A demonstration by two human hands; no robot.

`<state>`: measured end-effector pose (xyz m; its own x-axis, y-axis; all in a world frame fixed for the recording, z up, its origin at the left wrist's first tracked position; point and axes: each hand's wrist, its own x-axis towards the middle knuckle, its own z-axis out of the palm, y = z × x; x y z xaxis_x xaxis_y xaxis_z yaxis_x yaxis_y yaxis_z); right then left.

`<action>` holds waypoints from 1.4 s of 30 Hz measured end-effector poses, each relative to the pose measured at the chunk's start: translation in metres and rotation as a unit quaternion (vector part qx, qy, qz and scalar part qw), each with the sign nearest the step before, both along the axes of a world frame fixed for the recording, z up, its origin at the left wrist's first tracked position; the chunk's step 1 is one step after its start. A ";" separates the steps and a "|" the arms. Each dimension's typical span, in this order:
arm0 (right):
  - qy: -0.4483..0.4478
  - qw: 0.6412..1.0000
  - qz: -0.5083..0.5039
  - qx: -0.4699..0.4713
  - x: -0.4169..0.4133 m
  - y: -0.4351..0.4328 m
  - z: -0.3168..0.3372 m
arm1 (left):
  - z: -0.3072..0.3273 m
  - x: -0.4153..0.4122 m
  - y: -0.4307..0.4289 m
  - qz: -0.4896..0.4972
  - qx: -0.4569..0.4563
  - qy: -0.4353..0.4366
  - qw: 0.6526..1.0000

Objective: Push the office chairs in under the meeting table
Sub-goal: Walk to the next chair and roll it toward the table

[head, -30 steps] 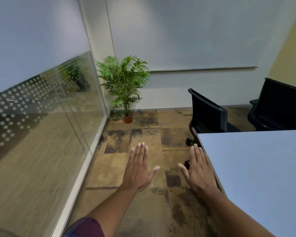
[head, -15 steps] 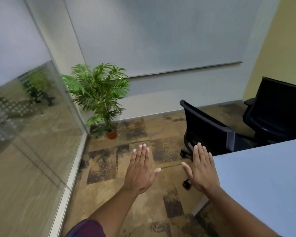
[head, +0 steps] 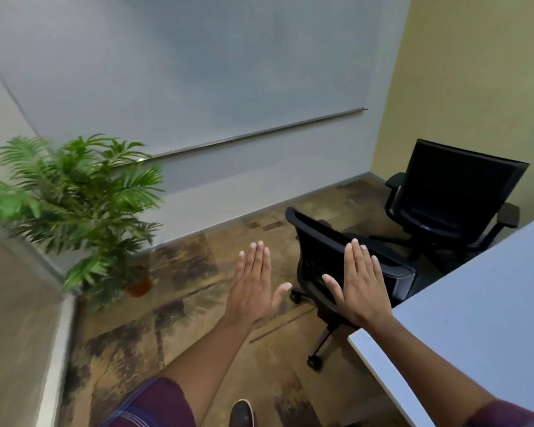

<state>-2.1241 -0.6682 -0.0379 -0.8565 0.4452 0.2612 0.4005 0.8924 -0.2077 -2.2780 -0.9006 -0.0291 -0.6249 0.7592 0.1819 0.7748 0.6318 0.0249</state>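
Chairs come first: the nearer black mesh office chair (head: 327, 260) stands at the end of the pale grey tabletop (head: 481, 303), its backrest turned toward the camera. Its seat is hidden behind the backrest and the right hand, and only part of the wheeled base shows, so I cannot tell how far it reaches under the tabletop. The second black office chair with armrests (head: 453, 198) stands farther away, near the yellow-green wall (head: 475, 81) in the corner, apart from the tabletop edge; its base is mostly hidden.

The right hand (head: 359, 288) is flat, fingers straight and together, holding nothing; it overlaps the nearer chair's backrest in the view, but whether it touches cannot be judged. The left hand (head: 253, 288) is also flat and empty, over the brown patterned carpet (head: 191, 272), beside the chair.

The tabletop is cut off at the right and bottom edges. At the left, a green potted palm (head: 84, 204) is blurred, and a glass partition (head: 16, 318) is cut by the edge. A dark shoe tip (head: 242, 412) shows at the bottom.
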 end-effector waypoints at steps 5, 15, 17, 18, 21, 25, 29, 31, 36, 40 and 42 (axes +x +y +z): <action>-0.014 0.996 -0.092 0.000 -0.040 0.037 -0.003 | -0.003 -0.076 0.062 -0.078 -0.005 -0.001 0.997; -0.094 0.967 -0.233 -0.037 -0.059 0.081 -0.012 | -0.004 -0.172 0.180 -0.256 -0.031 0.017 0.966; -0.127 0.961 -0.242 -0.043 -0.056 0.082 -0.015 | -0.009 -0.180 0.193 -0.274 -0.035 0.009 0.961; -0.144 0.958 -0.244 -0.039 -0.055 0.082 -0.017 | -0.012 -0.184 0.198 -0.280 -0.039 0.004 0.959; -0.167 0.954 -0.249 -0.025 -0.054 0.080 -0.018 | -0.020 -0.195 0.211 -0.290 -0.040 -0.013 0.956; -0.194 0.949 -0.241 -0.056 -0.057 0.083 -0.008 | -0.025 -0.207 0.231 -0.306 -0.067 -0.037 0.949; -0.226 0.943 -0.226 -0.092 -0.054 0.094 0.004 | -0.028 -0.212 0.246 -0.319 -0.081 -0.049 0.943; -0.228 0.945 -0.216 -0.092 -0.051 0.103 0.006 | -0.029 -0.215 0.249 -0.321 -0.076 -0.049 0.943; -0.181 0.955 -0.228 -0.054 -0.049 0.118 -0.001 | -0.025 -0.212 0.257 -0.314 -0.059 -0.026 0.947; -0.137 0.958 -0.250 -0.040 -0.053 0.120 -0.009 | -0.017 -0.216 0.266 -0.328 -0.058 -0.017 0.943; -0.130 0.957 -0.256 -0.035 -0.055 0.117 -0.010 | -0.014 -0.219 0.268 -0.338 -0.067 -0.017 0.939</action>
